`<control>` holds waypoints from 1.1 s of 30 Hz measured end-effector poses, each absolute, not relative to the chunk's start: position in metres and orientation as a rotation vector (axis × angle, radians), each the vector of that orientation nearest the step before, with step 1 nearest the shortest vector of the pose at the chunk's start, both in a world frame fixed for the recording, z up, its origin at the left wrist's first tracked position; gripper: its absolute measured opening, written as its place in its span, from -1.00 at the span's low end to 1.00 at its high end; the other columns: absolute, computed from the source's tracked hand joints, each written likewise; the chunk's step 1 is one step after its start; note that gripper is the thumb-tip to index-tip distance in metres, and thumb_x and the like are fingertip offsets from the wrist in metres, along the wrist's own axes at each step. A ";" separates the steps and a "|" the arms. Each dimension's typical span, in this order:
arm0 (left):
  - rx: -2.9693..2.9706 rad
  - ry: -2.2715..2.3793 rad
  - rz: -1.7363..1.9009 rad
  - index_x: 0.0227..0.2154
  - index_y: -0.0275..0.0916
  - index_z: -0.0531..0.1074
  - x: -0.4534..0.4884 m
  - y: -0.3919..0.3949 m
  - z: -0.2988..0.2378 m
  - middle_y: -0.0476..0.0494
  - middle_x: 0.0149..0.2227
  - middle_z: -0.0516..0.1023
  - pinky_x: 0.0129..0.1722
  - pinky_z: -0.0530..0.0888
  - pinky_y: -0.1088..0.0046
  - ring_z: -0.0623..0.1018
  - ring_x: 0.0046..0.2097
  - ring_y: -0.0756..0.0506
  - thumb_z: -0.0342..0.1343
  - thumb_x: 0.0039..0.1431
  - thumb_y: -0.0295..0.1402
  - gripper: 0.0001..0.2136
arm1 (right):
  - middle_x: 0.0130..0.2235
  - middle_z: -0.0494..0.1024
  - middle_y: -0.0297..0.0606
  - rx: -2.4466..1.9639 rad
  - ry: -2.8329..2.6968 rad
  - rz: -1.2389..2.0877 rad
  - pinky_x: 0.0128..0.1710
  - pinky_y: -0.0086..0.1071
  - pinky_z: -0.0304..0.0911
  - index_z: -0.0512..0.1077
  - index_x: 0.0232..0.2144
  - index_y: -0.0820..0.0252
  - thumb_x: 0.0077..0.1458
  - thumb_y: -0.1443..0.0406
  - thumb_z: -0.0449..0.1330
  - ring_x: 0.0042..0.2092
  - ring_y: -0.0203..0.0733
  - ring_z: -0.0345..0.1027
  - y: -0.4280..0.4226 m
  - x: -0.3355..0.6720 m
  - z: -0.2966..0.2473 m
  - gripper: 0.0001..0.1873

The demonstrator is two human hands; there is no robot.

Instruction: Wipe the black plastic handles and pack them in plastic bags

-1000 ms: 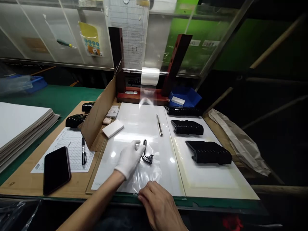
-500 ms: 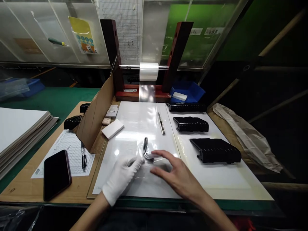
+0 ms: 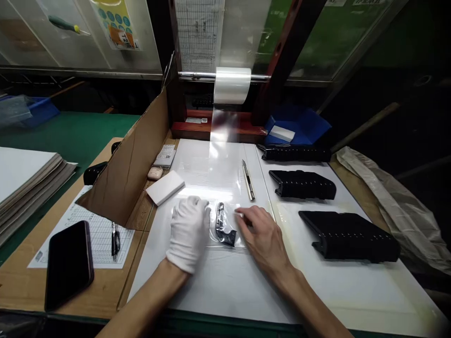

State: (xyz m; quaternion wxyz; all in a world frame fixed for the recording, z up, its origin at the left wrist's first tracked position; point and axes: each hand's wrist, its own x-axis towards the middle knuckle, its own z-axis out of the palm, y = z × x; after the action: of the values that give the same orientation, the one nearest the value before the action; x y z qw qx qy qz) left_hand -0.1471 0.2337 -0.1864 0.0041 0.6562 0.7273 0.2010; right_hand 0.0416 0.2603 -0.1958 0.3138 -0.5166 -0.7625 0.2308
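The left hand (image 3: 188, 233), in a white cotton glove, rests on the glossy white board (image 3: 211, 291) with its fingers pressed together, just beside a dark metal hook-shaped part (image 3: 222, 225). That part lies inside a clear plastic film (image 3: 237, 239). The bare right hand (image 3: 262, 232) is loosely spread, its fingertips (image 3: 241, 213) at the film's right side; whether they pinch it cannot be told. A slim steel utility knife (image 3: 248, 180) lies just beyond, and a white rectangular foam block (image 3: 165, 188) sits to the left.
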 end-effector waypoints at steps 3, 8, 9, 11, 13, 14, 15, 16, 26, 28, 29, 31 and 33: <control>2.155 2.283 0.647 -0.28 -0.29 0.54 -0.153 0.215 -0.190 -0.26 -0.33 0.51 -0.38 0.32 0.32 0.41 -0.35 -0.17 -0.02 0.40 -0.34 -0.75 | -0.30 0.49 -0.28 -1.330 -1.975 0.599 -0.24 -0.27 0.26 0.55 -0.14 0.08 0.33 0.21 0.10 -0.21 -0.13 0.34 0.248 0.056 -0.190 -0.77; 2.120 2.247 0.926 -0.15 -0.37 0.58 -0.132 0.186 -0.180 -0.31 -0.35 0.53 -0.42 0.36 0.32 0.43 -0.37 -0.19 -0.02 0.39 -0.26 -0.67 | -0.20 0.51 -0.28 -1.328 -1.730 0.570 -0.21 -0.39 0.34 0.51 -0.03 0.06 0.35 0.27 0.12 -0.16 -0.21 0.41 0.189 0.100 -0.188 -0.78; 2.033 2.098 0.958 -0.10 -0.35 0.57 -0.117 0.183 -0.175 -0.29 -0.33 0.55 -0.38 0.40 0.31 0.46 -0.35 -0.18 0.00 0.37 -0.24 -0.68 | -0.19 0.51 -0.29 -1.335 -1.666 0.558 -0.20 -0.41 0.35 0.51 -0.04 0.04 0.34 0.28 0.14 -0.17 -0.23 0.42 0.172 0.109 -0.190 -0.80; 1.706 1.668 0.889 0.00 -0.30 0.54 -0.077 0.183 -0.167 -0.20 -0.31 0.58 -0.24 0.46 0.28 0.51 -0.30 -0.16 0.08 0.30 -0.23 -0.67 | -0.20 0.53 -0.31 -1.402 -1.514 0.516 -0.17 -0.45 0.35 0.53 -0.09 0.02 0.31 0.27 0.19 -0.18 -0.24 0.44 0.141 0.124 -0.196 -0.83; 1.501 1.453 0.766 0.09 -0.27 0.49 -0.030 0.193 -0.162 -0.13 -0.35 0.60 -0.26 0.47 0.32 0.55 -0.33 -0.15 0.12 0.26 -0.25 -0.62 | -0.20 0.56 -0.32 -1.499 -1.365 0.471 -0.13 -0.45 0.34 0.56 -0.15 0.03 0.28 0.24 0.21 -0.18 -0.24 0.46 0.116 0.136 -0.200 -0.86; 1.430 1.407 0.727 0.15 -0.29 0.43 -0.007 0.202 -0.160 -0.11 -0.39 0.60 -0.32 0.47 0.35 0.55 -0.39 -0.13 0.12 0.26 -0.24 -0.56 | -0.20 0.57 -0.32 -1.532 -1.303 0.456 -0.11 -0.45 0.34 0.57 -0.17 0.04 0.27 0.23 0.22 -0.17 -0.23 0.47 0.106 0.141 -0.202 -0.86; 1.373 1.375 0.704 0.19 -0.33 0.39 0.014 0.212 -0.160 -0.10 -0.43 0.59 -0.40 0.45 0.38 0.53 -0.46 -0.10 0.14 0.25 -0.22 -0.51 | -0.20 0.59 -0.31 -1.544 -1.264 0.442 -0.11 -0.45 0.35 0.58 -0.18 0.05 0.26 0.21 0.23 -0.17 -0.22 0.49 0.098 0.146 -0.202 -0.86; 1.312 1.344 0.691 0.19 -0.36 0.38 0.032 0.223 -0.160 -0.09 -0.44 0.59 -0.45 0.43 0.41 0.51 -0.51 -0.08 0.16 0.24 -0.20 -0.49 | -0.21 0.60 -0.29 -1.544 -1.240 0.430 -0.12 -0.44 0.36 0.59 -0.19 0.06 0.24 0.20 0.24 -0.18 -0.21 0.50 0.091 0.150 -0.202 -0.85; 0.863 1.181 0.820 -0.29 -0.26 0.49 0.002 0.167 -0.139 0.23 -0.71 0.02 -0.68 0.12 0.55 0.01 -0.69 0.09 -0.01 0.18 0.23 -0.43 | -0.25 0.64 -0.20 -1.665 -0.749 0.989 -0.17 -0.37 0.39 0.59 -0.16 0.16 0.07 -0.16 0.26 -0.21 -0.10 0.50 0.093 0.147 -0.164 -0.45; 0.793 1.180 0.824 -0.38 -0.23 0.47 -0.029 0.130 -0.135 0.24 -0.74 -0.07 -0.71 0.09 0.55 -0.02 -0.71 0.09 -0.04 0.14 0.30 -0.39 | -0.30 0.64 -0.18 -1.546 -0.759 1.262 -0.24 -0.38 0.38 0.60 -0.16 0.19 0.05 -0.21 0.25 -0.27 -0.11 0.50 0.100 0.134 -0.158 -0.38; 0.755 1.184 0.824 -0.43 -0.21 0.46 -0.043 0.115 -0.134 0.24 -0.75 -0.09 -0.72 0.09 0.54 -0.01 -0.72 0.08 -0.04 0.12 0.32 -0.39 | -0.34 0.64 -0.18 -1.501 -0.787 1.367 -0.26 -0.38 0.37 0.61 -0.21 0.20 0.03 -0.23 0.26 -0.29 -0.11 0.50 0.102 0.125 -0.156 -0.36; 0.677 1.201 0.840 -0.47 -0.20 0.48 -0.069 0.090 -0.135 0.20 -0.77 -0.03 -0.72 0.15 0.54 0.07 -0.72 0.07 0.00 0.10 0.32 -0.39 | -0.46 0.59 -0.23 -1.494 -0.834 1.511 -0.29 -0.41 0.35 0.61 -0.37 0.20 -0.07 -0.25 0.31 -0.34 -0.12 0.49 0.102 0.108 -0.154 -0.37; 0.621 1.246 0.903 -0.46 -0.19 0.51 -0.091 0.075 -0.137 0.10 -0.74 0.17 -0.66 0.29 0.53 0.27 -0.66 0.03 0.15 0.00 0.29 -0.44 | -0.54 0.52 -0.30 -1.537 -0.880 1.592 -0.31 -0.45 0.34 0.57 -0.48 0.18 -0.14 -0.26 0.35 -0.37 -0.13 0.50 0.098 0.093 -0.156 -0.39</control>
State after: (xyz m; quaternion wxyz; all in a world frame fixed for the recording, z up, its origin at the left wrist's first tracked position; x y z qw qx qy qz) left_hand -0.0909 0.0747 -0.1373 0.6750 0.2761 0.5540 0.4014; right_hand 0.0929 0.0982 -0.1559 0.3710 -0.5992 -0.3432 0.6209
